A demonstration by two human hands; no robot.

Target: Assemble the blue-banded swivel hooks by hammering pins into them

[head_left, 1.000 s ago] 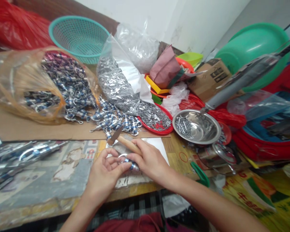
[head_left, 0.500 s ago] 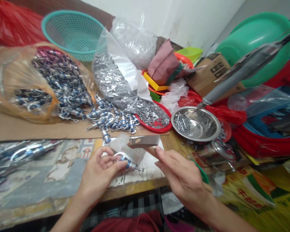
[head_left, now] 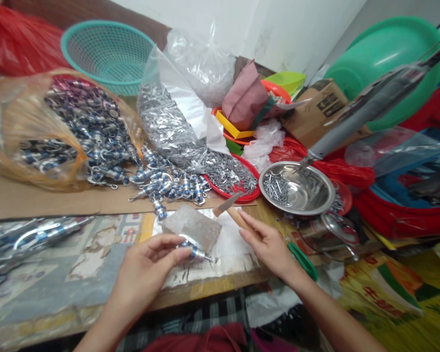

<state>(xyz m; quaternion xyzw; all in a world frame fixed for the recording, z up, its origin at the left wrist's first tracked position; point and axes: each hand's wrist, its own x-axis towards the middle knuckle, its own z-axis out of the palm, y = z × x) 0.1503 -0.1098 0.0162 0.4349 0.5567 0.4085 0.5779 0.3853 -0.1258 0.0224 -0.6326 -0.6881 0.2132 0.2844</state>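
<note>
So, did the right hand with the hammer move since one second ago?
Yes. The right hand with the hammer moved right, away from the left hand, towards the steel bowl; the camera shifted too.

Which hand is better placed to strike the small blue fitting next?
Probably the right hand: it grips the hammer, whose head hangs above the grey block. The left hand is busy pinching the blue fitting at the block's near edge.

Teal basket (head_left: 108, 54) — steel bowl (head_left: 297, 188) — cardboard box (head_left: 324, 115)
</note>
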